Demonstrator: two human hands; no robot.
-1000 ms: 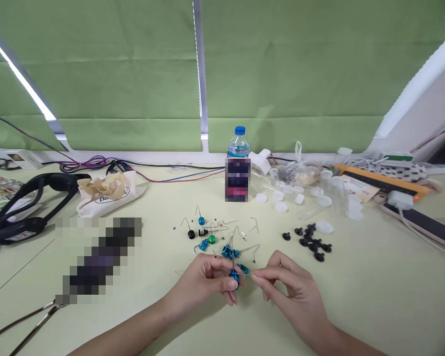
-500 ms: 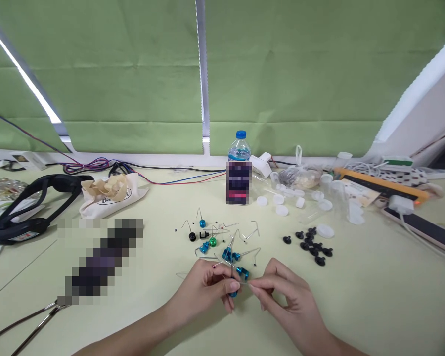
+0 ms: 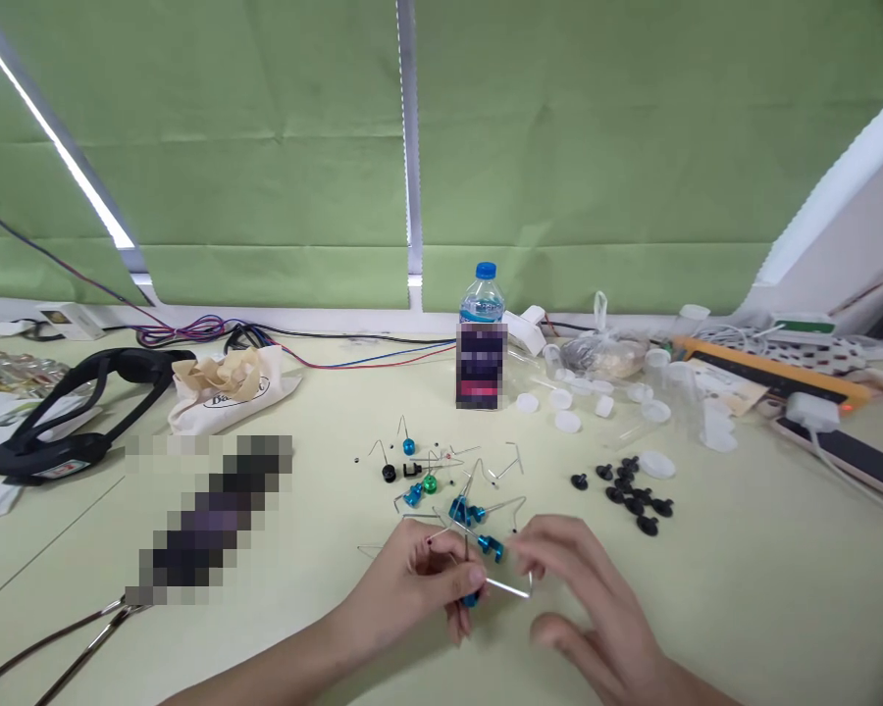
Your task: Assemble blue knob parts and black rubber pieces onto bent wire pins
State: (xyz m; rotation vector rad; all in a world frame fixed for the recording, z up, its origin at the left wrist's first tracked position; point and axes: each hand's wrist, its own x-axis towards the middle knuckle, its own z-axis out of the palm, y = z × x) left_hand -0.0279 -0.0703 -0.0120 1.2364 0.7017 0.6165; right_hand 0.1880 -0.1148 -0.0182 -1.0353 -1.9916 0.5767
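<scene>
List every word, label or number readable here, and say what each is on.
"Ba": start of the oval logo on the cloth bag; the rest is too blurred.
Water bottle label: pixelated, unreadable.
Sticker on the black headset: too small to read.
Paper card at the right: too small to read.
Blue-capped wire pin in the left hand: no marking visible.
</scene>
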